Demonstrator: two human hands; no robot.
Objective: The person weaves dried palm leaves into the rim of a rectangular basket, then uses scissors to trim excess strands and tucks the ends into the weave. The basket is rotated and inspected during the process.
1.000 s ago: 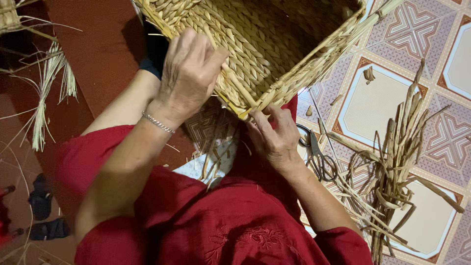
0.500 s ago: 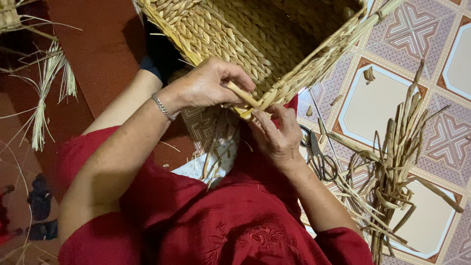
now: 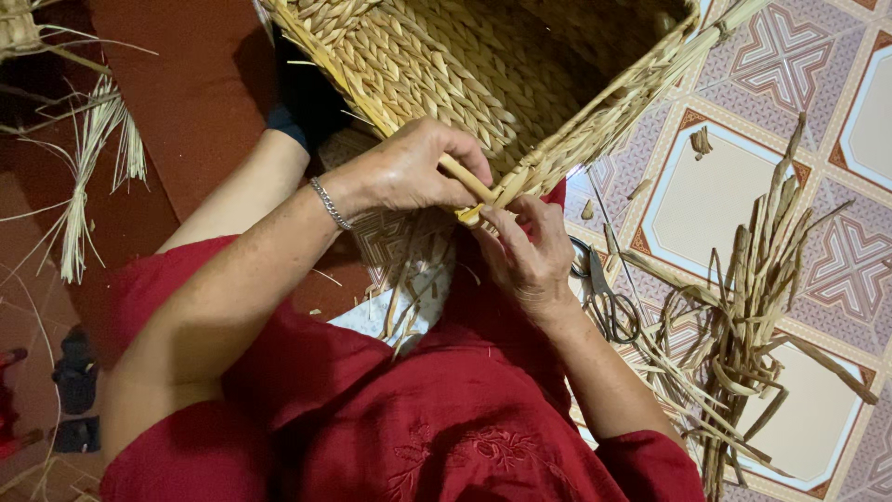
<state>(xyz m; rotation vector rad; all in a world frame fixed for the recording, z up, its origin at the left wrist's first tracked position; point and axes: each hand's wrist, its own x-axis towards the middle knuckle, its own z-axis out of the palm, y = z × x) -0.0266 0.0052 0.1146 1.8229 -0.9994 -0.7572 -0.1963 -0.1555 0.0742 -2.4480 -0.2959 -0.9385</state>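
Both hands now pinch the woven basket (image 3: 483, 84) corner, left grip (image 3: 413, 172) having come off its wall, right grip (image 3: 525, 251) unmoved.

I see a large woven basket (image 3: 483, 74), straw-coloured, thick braided plaits, rectangular with a bound rim. It's tipped so the open inside faces the camera, near corner pointing down, over the red-clothed lap. A loose pale strand (image 3: 467, 178) sticks out at that corner of the rim, pinched there on the weave.
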